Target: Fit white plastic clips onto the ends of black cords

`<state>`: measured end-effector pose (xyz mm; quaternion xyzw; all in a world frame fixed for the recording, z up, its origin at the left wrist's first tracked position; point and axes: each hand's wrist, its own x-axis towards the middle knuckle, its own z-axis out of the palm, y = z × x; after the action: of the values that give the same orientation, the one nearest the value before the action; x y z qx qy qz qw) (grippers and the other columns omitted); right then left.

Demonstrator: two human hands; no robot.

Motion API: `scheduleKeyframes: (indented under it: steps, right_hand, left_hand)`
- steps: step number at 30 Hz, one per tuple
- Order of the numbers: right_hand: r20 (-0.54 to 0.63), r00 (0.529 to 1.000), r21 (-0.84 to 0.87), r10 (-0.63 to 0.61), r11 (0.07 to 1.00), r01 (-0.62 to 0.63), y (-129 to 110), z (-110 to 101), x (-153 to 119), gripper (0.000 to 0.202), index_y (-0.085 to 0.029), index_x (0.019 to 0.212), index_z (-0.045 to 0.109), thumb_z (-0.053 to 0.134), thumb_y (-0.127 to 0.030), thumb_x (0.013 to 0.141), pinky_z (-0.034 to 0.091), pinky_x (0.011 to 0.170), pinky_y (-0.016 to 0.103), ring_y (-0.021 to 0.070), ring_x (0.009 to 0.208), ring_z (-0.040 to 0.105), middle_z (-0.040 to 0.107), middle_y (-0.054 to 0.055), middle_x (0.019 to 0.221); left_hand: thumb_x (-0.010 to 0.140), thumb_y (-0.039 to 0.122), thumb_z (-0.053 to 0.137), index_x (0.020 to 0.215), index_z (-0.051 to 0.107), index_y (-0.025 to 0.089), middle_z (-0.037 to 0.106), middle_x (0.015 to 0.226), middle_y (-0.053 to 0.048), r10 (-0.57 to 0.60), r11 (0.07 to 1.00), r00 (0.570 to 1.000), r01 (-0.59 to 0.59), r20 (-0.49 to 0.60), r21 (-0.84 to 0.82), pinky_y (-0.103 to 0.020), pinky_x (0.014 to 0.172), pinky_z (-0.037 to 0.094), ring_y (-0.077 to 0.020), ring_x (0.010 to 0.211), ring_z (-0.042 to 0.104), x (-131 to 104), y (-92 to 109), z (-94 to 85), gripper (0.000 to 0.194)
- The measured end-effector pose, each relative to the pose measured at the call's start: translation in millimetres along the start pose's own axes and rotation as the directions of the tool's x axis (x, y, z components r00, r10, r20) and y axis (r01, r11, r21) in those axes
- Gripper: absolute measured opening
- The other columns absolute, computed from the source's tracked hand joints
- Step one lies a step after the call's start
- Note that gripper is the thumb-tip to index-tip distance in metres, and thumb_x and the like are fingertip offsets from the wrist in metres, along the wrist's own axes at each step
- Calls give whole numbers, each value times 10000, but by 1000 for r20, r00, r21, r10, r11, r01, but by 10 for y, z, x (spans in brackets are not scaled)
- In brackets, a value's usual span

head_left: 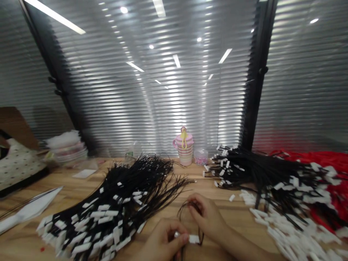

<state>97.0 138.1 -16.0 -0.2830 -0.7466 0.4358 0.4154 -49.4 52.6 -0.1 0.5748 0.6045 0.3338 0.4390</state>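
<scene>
Item in hand: one black cord (190, 217) with a white tag (194, 239), bent into a loop at lower centre of the frame. The loop arches up and away from the person; its long axis runs from the tag near the bottom edge up to the bend just under the right hand's fingers.

Left hand (163, 241): bottom centre, fingers pinched together at the tag end, thumb and forefinger touching the white tag. Something small and bright shows at the fingertips; what it is cannot be told.

Right hand (208, 217): just right of and above the left, curled over the top of the loop, fingers closed on the cord. Both hands touch the same cord; the left is nearer the tag, the right nearer the bend.

Surroundings:
- Table (217, 217), wood, bare patch around the hands.
- Left pile (119, 203) of black tagged cords, lower left, fanning up to the right, near the left hand.
- Right pile (272, 177) of like cords, centre right, apart from the hands.
- Loose tags (288, 235), white, lower right.
- Red cords (326, 163), far right.
- Pink cup (185, 146), upright, centre rear.
- Stacked dishes (66, 148), rear left.
</scene>
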Motion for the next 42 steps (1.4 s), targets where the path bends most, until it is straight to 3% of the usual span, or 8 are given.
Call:
scheduleKeyframes:
  steps: [3, 7, 12, 18, 25, 31, 37, 42]
  right_hand:
    - [-107, 989, -193, -100, 978, 78, -29, -47, -33, 322, -153, 1047, 482, 457, -114, 729, 403, 753, 277, 161, 883, 501, 538, 63, 965]
    - [-197, 958, -316, -207, 939, 138, -96, -64, -94, 176, -145, 898, 460, 454, -118, 725, 397, 710, 268, 152, 799, 492, 512, 52, 846]
    - [-158, 987, -225, 2, 974, -38, -237, 44, -321, 24, -149, 705, 457, 463, -167, 720, 311, 446, 196, 94, 478, 426, 455, -20, 551]
    - [-315, 930, 4, 188, 980, -197, -464, 1, -550, 188, -122, 750, 516, 490, -307, 731, 366, 456, 191, 96, 497, 498, 541, 17, 634]
    - [60, 941, 52, 333, 941, -336, -381, 184, -574, 154, -98, 551, 554, 502, -212, 640, 290, 346, 162, 71, 351, 422, 478, -10, 440]
    - [165, 939, 121, 303, 938, -324, -317, 370, -359, 212, -94, 547, 536, 457, -254, 663, 270, 342, 150, 42, 344, 399, 521, 10, 505]
    - [256, 900, 177, 352, 899, -401, -317, 264, -322, 246, -93, 634, 545, 479, -325, 682, 212, 321, 138, 31, 369, 411, 596, 54, 648]
    - [197, 866, 152, 459, 859, -490, -226, 172, -320, 113, -127, 710, 496, 481, -176, 608, 242, 340, 142, 41, 376, 381, 555, -5, 591]
  left_hand:
    - [699, 431, 565, 760, 555, 95, 488, 635, 1, 7, 1000, 999, -8, -53, -9, -191, 488, 349, -82, 496, 453, 12, 23, 22, 342]
    - [708, 408, 559, 759, 551, 90, 500, 631, -1, 36, 999, 997, -37, -63, -15, -199, 496, 355, -92, 512, 471, 32, 20, 15, 322]
    - [685, 424, 572, 726, 539, 95, 496, 580, 6, 101, 990, 994, -106, -50, -97, -202, 485, 342, -97, 497, 464, 61, -18, 10, 332]
    - [670, 426, 577, 677, 552, 90, 488, 533, 2, 184, 976, 982, -188, -54, -106, -199, 468, 313, -97, 481, 437, 38, 42, 10, 337]
    - [666, 425, 586, 743, 625, 62, 510, 569, -21, 272, 950, 949, -291, -158, -115, -202, 486, 304, -106, 531, 429, 35, 83, 7, 372]
    - [679, 447, 579, 716, 627, 73, 523, 586, -34, 264, 944, 944, -295, -199, -148, -207, 490, 326, -112, 541, 441, 67, 34, -21, 378]
    - [667, 452, 594, 741, 619, 78, 502, 561, -18, 200, 939, 961, -243, -189, -242, -204, 474, 329, -105, 509, 443, 62, 57, -22, 382]
    - [687, 397, 587, 699, 634, 85, 554, 609, -39, 256, 947, 952, -282, -165, -155, -197, 521, 344, -111, 568, 458, 171, 94, -7, 316]
